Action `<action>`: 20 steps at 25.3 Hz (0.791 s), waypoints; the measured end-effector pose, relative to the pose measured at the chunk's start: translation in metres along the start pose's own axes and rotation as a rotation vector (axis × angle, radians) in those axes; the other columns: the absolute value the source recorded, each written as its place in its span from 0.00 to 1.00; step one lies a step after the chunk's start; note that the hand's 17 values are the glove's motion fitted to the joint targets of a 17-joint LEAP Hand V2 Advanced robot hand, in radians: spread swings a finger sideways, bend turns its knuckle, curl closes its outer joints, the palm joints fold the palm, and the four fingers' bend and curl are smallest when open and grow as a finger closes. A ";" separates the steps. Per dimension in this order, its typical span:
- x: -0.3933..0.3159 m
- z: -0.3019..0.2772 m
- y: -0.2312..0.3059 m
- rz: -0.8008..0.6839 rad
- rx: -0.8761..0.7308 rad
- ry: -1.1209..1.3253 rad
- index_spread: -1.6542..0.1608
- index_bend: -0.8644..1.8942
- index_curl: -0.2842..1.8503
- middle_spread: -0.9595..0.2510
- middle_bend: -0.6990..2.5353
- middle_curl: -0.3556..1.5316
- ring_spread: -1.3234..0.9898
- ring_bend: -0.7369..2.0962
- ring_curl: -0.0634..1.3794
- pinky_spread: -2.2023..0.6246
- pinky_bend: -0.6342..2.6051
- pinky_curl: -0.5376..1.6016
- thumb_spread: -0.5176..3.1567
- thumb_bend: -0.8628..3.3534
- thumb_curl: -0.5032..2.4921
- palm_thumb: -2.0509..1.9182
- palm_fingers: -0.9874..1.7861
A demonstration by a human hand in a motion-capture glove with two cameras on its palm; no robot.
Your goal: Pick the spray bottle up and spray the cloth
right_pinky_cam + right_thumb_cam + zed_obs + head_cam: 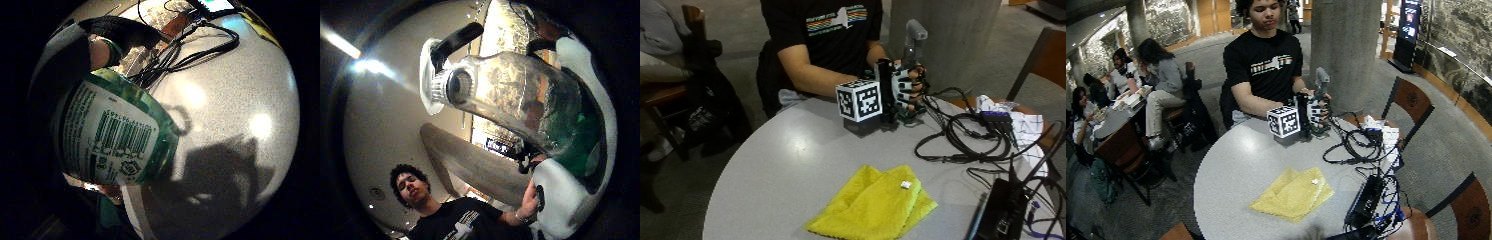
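Black-gloved and wrapped tight around its prize, the right hand (903,90) has its fingers curled round the spray bottle (909,55), holding it upright at the far edge of the table (786,160), right in front of the person's chest. From the outside view I can't tell whether the bottle's base is touching the tabletop or is just off it. The grey spray head pokes up above the knuckles, and up close the green-tinted body (120,135) with its barcode label sits right against the palm.

Well apart, toward the near edge, lies the cloth (873,202), yellow and folded, lying flat.

Now the risks, as I judge them. Black cables (959,140) sprawl just beside the hand, toward the cloth's side, so a low sweep could snag them and jerk the bottle. The fingers sit round the body, not on the trigger, so a regrip looks needed, and that's where a slip could come. Spraying from this far back would likely mist the table or the electronics instead.

Count: one bottle, one cloth, one gloved hand working.
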State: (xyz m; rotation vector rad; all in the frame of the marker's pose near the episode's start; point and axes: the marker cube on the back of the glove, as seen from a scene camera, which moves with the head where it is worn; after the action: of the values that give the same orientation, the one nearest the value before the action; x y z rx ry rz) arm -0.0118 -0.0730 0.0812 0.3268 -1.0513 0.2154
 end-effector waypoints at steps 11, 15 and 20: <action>0.000 -0.028 0.020 -0.023 0.028 0.090 0.79 0.33 0.35 0.75 0.34 0.49 0.56 0.38 0.37 0.89 0.26 0.38 0.37 0.19 0.34 0.71 0.56; -0.006 -0.062 0.034 -0.028 0.113 0.095 0.78 0.34 0.32 0.76 0.34 0.48 0.57 0.37 0.33 0.89 0.26 0.37 0.38 0.20 0.34 0.71 0.58; -0.016 -0.107 0.057 -0.047 0.275 0.143 0.78 0.35 0.31 0.77 0.34 0.46 0.57 0.37 0.32 0.89 0.26 0.37 0.39 0.20 0.33 0.72 0.61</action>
State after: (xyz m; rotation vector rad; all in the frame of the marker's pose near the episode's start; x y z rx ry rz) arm 0.0489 0.0194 0.0276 0.5754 -0.8724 0.3375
